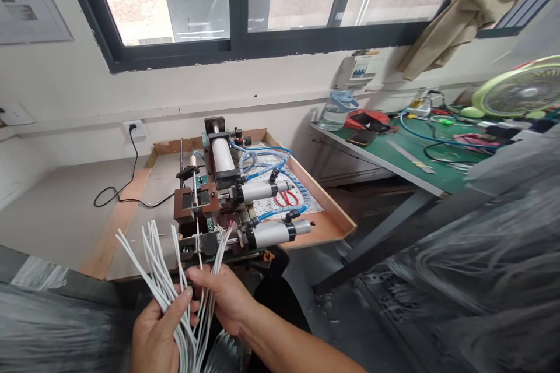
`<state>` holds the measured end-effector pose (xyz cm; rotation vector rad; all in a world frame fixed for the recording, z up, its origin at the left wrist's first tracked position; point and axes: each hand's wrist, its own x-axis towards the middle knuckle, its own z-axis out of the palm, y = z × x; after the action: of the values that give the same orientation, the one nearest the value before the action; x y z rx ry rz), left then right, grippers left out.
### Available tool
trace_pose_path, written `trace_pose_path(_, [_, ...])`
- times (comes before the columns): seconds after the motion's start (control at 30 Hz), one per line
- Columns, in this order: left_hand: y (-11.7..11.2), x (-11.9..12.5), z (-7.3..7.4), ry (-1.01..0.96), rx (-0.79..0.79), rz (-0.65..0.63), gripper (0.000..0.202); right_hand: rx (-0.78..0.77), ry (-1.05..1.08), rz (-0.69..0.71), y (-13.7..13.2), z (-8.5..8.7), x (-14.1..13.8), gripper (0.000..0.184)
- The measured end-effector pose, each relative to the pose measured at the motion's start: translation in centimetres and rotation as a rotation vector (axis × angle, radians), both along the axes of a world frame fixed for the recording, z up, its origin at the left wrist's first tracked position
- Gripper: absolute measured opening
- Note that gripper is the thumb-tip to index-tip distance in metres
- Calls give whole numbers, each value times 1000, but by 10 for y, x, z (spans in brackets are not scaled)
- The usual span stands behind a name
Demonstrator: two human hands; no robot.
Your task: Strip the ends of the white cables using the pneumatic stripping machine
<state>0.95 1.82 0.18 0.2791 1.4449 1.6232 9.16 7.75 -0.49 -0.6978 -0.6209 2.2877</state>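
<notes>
My left hand is closed around a bundle of white cables, whose ends fan out upward. My right hand pinches a single white cable between thumb and finger, and more white cables with reddish tips lie against its palm. The single cable points up into the jaws of a pneumatic wire-stripping machine, just in front of both hands. Silver air cylinders stick out from the machine's right side. Bits of white scrap lie around the jaws.
A wooden-edged tray holds the machine and blue air hoses. To the right, a green table bears a fan, a water jug and a red bag. Plastic-wrapped cable bundles stand at right, with more wrapped bundles at left.
</notes>
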Motion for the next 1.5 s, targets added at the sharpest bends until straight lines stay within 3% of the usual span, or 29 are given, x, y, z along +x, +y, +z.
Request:
trace_pose_path(0.1, [0,0,0,-9,3,-41,21,77,8,22,-4,0,0,25])
trace_pose_path(0.27, [-1,-4,-4,-3,19,-33,19,169,-77,-264,-11,-1,1,24])
trace_pose_path(0.37, [0,-5,-6,-30,7,3,18,136,-142,-361,-9,-1,2,22])
trace_pose_path(0.53, [2,-3,-5,-66,-21,42,21,-23,-143,-326,-1,-1,0,19])
trace_pose_path(0.7, [1,-1,-1,-42,-17,57,21,-46,-135,-296,1,-1,-1,19])
trace_pose_path(0.9, [1,0,-1,-18,19,-54,19,58,-2,17,-1,0,0,24])
trace_pose_path(1.03, [1,-3,-3,15,31,-61,15,78,-14,-128,-7,-1,-1,25])
trace_pose_path(1.23, [0,-6,-6,12,21,1,14,230,-139,-359,-10,-3,1,22])
trace_pose_path(1.5, [-1,-1,3,-120,17,-49,20,-32,-156,-347,1,0,-4,19])
